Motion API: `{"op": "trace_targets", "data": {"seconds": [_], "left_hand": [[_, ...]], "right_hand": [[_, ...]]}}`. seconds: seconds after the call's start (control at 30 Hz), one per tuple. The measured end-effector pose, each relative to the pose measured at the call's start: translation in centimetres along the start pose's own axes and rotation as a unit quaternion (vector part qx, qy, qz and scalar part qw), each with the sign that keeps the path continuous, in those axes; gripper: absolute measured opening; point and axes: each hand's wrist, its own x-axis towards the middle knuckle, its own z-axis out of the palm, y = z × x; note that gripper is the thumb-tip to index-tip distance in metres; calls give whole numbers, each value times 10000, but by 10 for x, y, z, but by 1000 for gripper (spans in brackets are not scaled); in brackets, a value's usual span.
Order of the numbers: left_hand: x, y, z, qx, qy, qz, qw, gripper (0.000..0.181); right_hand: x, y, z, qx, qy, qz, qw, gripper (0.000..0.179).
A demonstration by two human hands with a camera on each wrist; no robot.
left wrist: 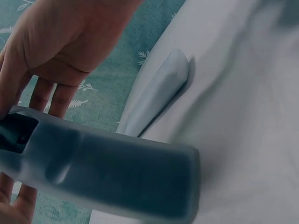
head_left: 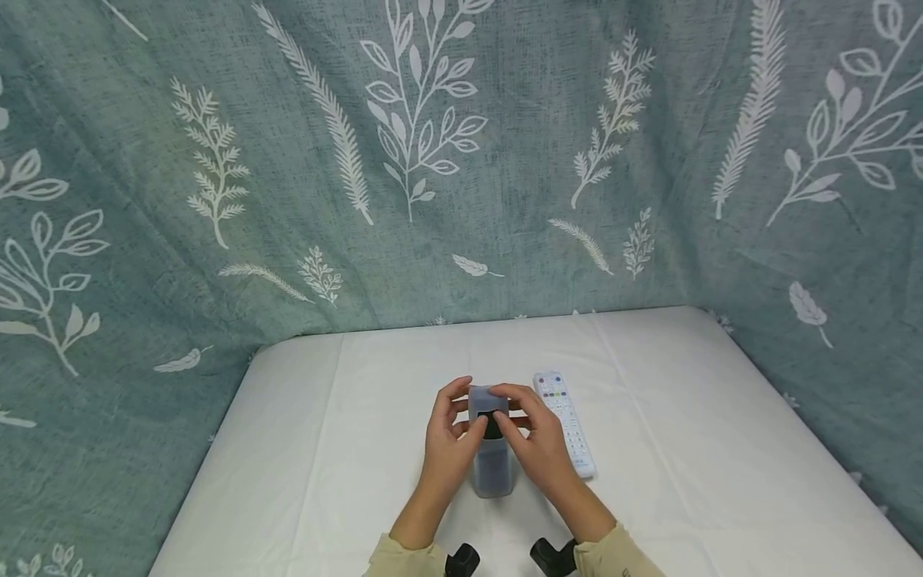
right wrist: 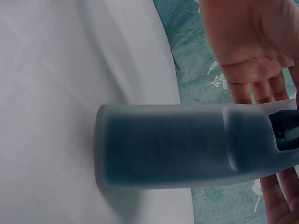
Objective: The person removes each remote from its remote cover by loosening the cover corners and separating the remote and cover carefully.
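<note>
Both hands hold a dark, long device in a frosted translucent sleeve [head_left: 493,473], whose exact kind does not show. A cut-out in the sleeve bares a black part [head_left: 493,425]. My left hand [head_left: 449,449] grips the upper end from the left, thumb at the cut-out. From the right, my right hand [head_left: 541,445] grips that same end, its thumb also at the cut-out and index finger over the top. In the left wrist view, the sleeve [left wrist: 117,163] spans the lower left. The right wrist view shows the sleeve's smooth lower end [right wrist: 163,144] over the white cloth.
A white remote control [head_left: 566,425] with rows of buttons lies just right of my right hand. White cloth [head_left: 375,417] covers the table. Green leaf-patterned fabric [head_left: 505,184] hangs behind and at both sides. Black mounts [head_left: 461,558] sit at the wrists.
</note>
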Motion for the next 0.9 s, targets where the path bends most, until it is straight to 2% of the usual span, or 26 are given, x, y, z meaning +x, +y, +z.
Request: {"op": "trace_targets", "data": {"seconds": [0.5,0.77,0.9], "left_hand": [[-2,0,8,14,452,530,9976,35],[-3,4,8,18,648,560,9963,29],[-3,4,8,48,768,855,9934,26]], "right_hand": [[-4,4,0,51,110,-263,9996,36],[-6,3,0,117,116,-454,9988,34],[-6,2,0,104,120,-575,9982,34]]}}
